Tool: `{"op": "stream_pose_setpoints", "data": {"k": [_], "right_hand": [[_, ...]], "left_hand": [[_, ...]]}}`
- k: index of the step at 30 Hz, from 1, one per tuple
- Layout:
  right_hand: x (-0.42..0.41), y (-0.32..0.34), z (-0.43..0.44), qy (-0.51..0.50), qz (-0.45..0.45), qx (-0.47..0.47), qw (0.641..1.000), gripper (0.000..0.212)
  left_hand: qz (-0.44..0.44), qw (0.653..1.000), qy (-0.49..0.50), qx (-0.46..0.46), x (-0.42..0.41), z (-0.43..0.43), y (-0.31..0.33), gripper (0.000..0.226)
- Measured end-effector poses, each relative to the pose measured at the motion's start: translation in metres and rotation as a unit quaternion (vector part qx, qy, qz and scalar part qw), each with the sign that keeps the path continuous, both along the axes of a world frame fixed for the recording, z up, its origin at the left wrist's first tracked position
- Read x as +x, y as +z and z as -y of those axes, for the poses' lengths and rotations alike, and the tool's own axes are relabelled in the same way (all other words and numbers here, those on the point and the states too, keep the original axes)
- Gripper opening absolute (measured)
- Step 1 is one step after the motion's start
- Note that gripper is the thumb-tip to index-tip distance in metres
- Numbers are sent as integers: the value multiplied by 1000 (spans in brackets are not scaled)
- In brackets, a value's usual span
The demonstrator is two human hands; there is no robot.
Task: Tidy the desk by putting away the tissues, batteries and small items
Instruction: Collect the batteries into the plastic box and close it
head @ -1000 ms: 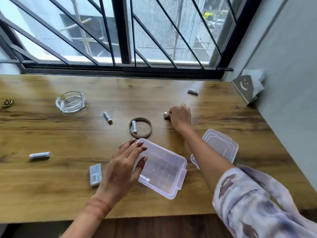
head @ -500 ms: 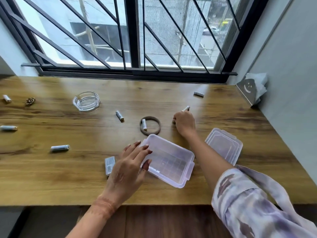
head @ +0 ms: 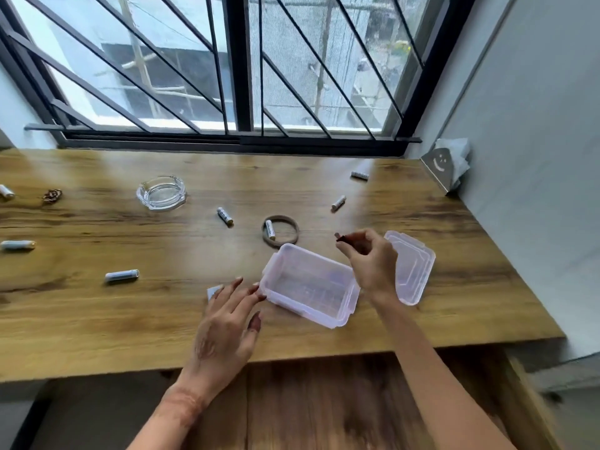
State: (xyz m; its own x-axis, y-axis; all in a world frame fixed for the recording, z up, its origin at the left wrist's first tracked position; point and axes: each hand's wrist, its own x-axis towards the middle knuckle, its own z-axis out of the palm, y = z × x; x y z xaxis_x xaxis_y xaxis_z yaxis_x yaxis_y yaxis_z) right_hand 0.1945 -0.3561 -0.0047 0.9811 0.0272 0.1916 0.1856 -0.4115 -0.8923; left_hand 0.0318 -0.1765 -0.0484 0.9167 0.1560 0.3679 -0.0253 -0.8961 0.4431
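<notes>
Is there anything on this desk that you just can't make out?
Head view:
Small dark thing pinched by the right hand: too small and blurred to name.
Grey pack: mostly hidden under the left hand.
Battery at far left: cut off by the frame edge.

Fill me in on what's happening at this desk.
A person is tidying the wooden desk. Their right hand pinches a small dark item above an open clear box, too small to identify. The left hand touches the box's near left corner with straight fingers. The lid lies just right of the box. Several batteries lie loose on the desk, one inside a brown ring. Tissues sit in a holder at the far right corner.
</notes>
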Motion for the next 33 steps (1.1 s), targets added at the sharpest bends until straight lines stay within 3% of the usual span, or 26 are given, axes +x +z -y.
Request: {"op": "stream_pose_setpoints", "data": {"k": [10, 14, 20, 27, 33], "right_hand": [[-160, -40, 12, 59, -7, 5, 998, 16], [-163, -57, 12, 75, 68, -86, 991, 18], [-134, -49, 2, 103, 39, -105, 988, 18], [-138, -46, -2, 74, 11, -57, 996, 16], [-185, -64, -14, 68, -80, -18, 994, 14]], "left_hand": [[-37, 998, 24, -34, -77, -4, -22, 32], [-77, 996, 32, -40, -84, -3, -32, 46], [-59, 998, 15, -30, -68, 1, -22, 49], [-34, 999, 25, -28, -59, -6, -12, 43], [-43, 999, 14, -23, -77, -5, -23, 43]]}}
